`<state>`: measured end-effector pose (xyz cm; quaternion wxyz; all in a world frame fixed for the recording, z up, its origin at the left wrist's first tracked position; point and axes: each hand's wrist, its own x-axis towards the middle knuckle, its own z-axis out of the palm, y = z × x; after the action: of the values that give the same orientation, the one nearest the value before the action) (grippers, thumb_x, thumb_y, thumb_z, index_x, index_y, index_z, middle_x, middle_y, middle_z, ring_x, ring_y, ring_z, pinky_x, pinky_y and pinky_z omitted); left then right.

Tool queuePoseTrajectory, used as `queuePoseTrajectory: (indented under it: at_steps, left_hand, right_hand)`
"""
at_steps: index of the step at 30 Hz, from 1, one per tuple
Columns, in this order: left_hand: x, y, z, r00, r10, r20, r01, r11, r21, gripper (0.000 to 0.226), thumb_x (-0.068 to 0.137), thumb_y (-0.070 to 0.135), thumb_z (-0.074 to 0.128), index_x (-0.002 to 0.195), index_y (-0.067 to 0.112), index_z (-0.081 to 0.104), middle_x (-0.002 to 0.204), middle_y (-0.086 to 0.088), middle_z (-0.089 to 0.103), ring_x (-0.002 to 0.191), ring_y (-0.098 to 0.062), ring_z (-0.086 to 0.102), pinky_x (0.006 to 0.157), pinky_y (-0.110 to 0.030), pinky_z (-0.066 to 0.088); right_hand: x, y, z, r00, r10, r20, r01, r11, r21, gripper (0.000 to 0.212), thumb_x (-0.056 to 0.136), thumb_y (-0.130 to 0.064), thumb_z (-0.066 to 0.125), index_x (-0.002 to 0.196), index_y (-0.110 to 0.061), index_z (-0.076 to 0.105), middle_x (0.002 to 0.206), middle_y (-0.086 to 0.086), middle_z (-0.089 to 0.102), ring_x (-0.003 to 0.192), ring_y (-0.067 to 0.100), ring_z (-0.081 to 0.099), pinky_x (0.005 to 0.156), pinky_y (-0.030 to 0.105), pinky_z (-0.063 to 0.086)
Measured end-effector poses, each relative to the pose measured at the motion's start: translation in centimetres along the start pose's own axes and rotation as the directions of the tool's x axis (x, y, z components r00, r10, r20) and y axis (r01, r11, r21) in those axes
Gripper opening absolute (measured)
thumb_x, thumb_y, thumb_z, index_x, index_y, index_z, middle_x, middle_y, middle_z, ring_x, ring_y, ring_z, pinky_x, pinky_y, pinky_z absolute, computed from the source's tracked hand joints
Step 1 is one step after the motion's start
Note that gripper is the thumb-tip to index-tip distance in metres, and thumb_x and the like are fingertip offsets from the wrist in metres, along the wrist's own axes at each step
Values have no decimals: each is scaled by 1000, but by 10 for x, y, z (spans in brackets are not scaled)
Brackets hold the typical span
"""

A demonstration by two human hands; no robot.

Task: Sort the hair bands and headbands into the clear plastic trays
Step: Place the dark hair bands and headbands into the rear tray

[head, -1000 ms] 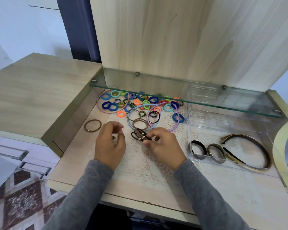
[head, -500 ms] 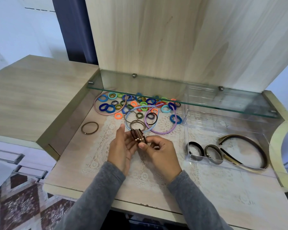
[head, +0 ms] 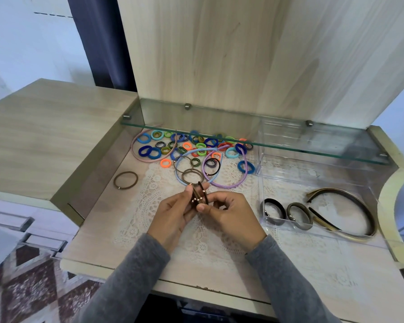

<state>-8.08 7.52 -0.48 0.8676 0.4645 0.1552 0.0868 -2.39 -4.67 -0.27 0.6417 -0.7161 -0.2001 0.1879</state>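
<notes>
Far to my left, a single brown hair band (head: 125, 180) lies alone on the bare desk (head: 96, 231), well apart from the rest. Further in, at the back under the glass shelf (head: 324, 149), is the pile of coloured hair bands (head: 197, 145), and a pink headband (head: 135, 149) curves around the leftmost few. A light blue headband (head: 178, 176) and a purple headband (head: 239, 181) lie at the near edge of that pile on the lace mat (head: 149, 206), with a couple of loose brown bands (head: 191, 174) inside the blue one.

My left hand (head: 173, 217) is raised over the mat, its fingers (head: 184, 197) nearly straight and laid against the left side of a bundle of brown hair bands (head: 199, 196), which stands on edge between my hands. My right hand (head: 233, 217) has hold of that bundle, with thumb and curled fingers (head: 217, 202) pinching its lower right side.

To the right is the near clear tray (head: 278, 226) on the desk. In it a black hair band (head: 274, 209) and a bronze hair band (head: 299, 215) stand side by side at the left end, and dark headbands (head: 350, 203) fill the right part. A second clear tray (head: 289, 145) sits behind it, partly under the shelf; I cannot tell what it holds.
</notes>
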Motion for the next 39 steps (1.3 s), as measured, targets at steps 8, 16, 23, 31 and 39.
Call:
queuePoseTrajectory:
  at_steps: [8, 16, 23, 31, 39]
  left_hand:
    - [-1, 2, -8, 998, -4, 61, 4, 1000, 2, 36, 87, 18, 50, 110, -6, 63, 118, -12, 67, 101, -28, 68, 81, -26, 56]
    - [-3, 4, -9, 999, -38, 34, 38, 999, -24, 33, 81, 19, 56, 106, 1, 68, 108, -16, 70, 96, -20, 69, 73, -21, 56]
    - [-2, 2, -8, 999, -32, -13, 31, 999, -42, 26, 81, 16, 58, 96, 4, 75, 103, -18, 71, 94, -23, 70, 74, -23, 57]
    - [-1, 4, -9, 1000, -9, 20, 9, 1000, -12, 27, 84, 18, 55, 100, 7, 74, 111, -14, 70, 102, -20, 68, 79, -23, 56]
    - [0, 3, -8, 999, -1, 46, 3, 998, -63, 30, 84, 23, 58, 105, 9, 73, 119, -12, 67, 107, -21, 66, 82, -26, 56]
  right_hand:
    - [6, 4, -2, 995, -64, 80, 72, 992, -103, 12, 77, -7, 75, 89, -5, 70, 71, -1, 64, 60, 11, 46, 55, 17, 37]
    - [10, 2, -2, 996, -68, 57, 69, 997, -22, 29, 69, 1, 79, 91, -3, 61, 79, -5, 69, 67, 5, 59, 58, 13, 38]
    - [8, 1, -3, 994, -106, 36, 108, 992, -63, 12, 80, -12, 73, 89, -10, 66, 102, -10, 71, 76, 6, 65, 68, 24, 49]
    - [6, 3, -4, 988, -151, -39, 145, 980, -133, 6, 82, -14, 72, 86, -17, 74, 83, -9, 71, 69, -3, 53, 67, 19, 42]
    - [7, 8, -4, 986, -159, -43, 152, 979, -137, 9, 80, -15, 73, 89, -18, 76, 86, -7, 72, 80, 13, 61, 71, 22, 44]
